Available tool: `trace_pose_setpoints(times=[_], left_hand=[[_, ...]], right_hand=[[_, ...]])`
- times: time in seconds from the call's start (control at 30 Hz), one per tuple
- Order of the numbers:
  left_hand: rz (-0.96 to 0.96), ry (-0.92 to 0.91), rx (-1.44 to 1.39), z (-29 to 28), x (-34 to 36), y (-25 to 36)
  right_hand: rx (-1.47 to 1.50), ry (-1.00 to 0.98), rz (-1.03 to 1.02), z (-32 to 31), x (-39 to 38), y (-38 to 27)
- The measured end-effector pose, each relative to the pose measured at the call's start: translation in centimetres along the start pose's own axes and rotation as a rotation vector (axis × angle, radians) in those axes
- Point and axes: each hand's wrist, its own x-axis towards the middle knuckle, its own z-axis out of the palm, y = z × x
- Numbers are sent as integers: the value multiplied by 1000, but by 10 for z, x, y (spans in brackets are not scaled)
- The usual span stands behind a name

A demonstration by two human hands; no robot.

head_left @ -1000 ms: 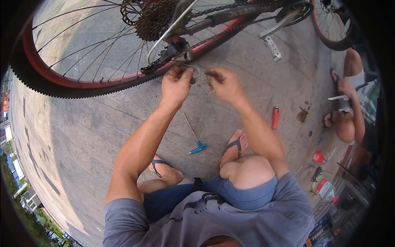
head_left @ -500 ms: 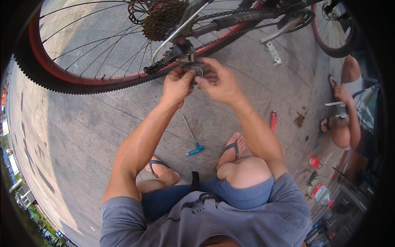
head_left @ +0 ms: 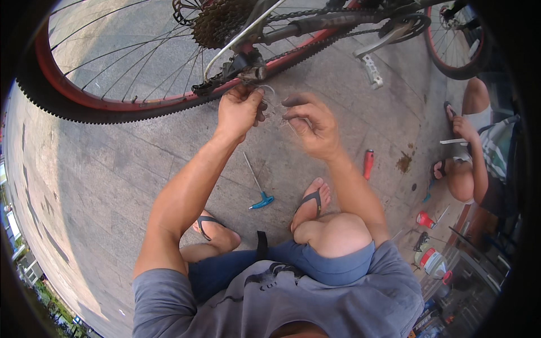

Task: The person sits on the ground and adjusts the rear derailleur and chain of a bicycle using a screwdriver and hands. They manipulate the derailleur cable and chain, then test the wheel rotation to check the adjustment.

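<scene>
Hanging just above both hands, the black rear derailleur (head_left: 239, 73) sits under the rusty sprocket cluster (head_left: 217, 22) of the red-rimmed bicycle wheel (head_left: 112, 107). The left hand (head_left: 239, 110) is curled narrow, fingers touching the derailleur's lower edge. The right hand (head_left: 313, 127) pinches a thin silvery cable (head_left: 269, 93) (barely visible) beside it, apart from the blue-handled T-shaped hex wrench (head_left: 258, 194) on the pavement.

Bright daylight, soft shadows on paving; fisheye bends the dark-rimmed edges.
</scene>
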Motion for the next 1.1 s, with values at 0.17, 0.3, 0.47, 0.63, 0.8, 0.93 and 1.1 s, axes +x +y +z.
trace_pose_setpoints(times=[0.17,0.3,0.47,0.63,0.8,0.93,1.1], left_hand=[[51,27,66,-1,0,8],[101,46,-3,0,6,1],[-18,-88,-119,-7,8,-4],[-135,-148,-121,-11,6,6],[-212,-130,-88,-15,3,13],[-260,-139,-185,-16,3,11],[-313,-170,-294,-13,4,10]], right_hand=[[653,372,191,-75,-24,8],[660,653,327,-115,-55,33],[-62,401,794,-101,-50,48],[-577,-195,379,-33,20,60],[-464,-253,102,7,53,45],[-153,-138,268,15,49,37],[-11,-3,276,23,38,40]])
